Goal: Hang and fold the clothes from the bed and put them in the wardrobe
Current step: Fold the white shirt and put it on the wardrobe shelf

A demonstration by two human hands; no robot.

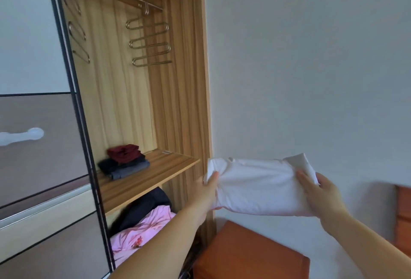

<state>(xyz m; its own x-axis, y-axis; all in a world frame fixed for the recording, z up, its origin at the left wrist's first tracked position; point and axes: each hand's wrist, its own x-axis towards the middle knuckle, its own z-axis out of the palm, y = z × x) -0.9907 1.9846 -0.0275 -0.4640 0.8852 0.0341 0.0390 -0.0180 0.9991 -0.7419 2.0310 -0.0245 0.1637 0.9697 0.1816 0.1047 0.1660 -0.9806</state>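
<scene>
Two hands hold a folded white garment by the wardrobe

Both hands carry the folded white garment [258,187] in the air, just right of the open wardrobe [184,78]. At its nine o'clock edge, the left hand [205,192] pinches the cloth, thumb on top. At three o'clock, the right hand [320,194] grips the other end, thumb over the cloth and fingers underneath. Toward nine o'clock, a stack of folded dark clothes [124,162] sits on the wooden shelf [155,174].

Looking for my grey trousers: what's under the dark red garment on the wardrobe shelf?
Under the dark red garment lie folded dark navy and grey clothes; which garments they are is hidden by folds.
</scene>
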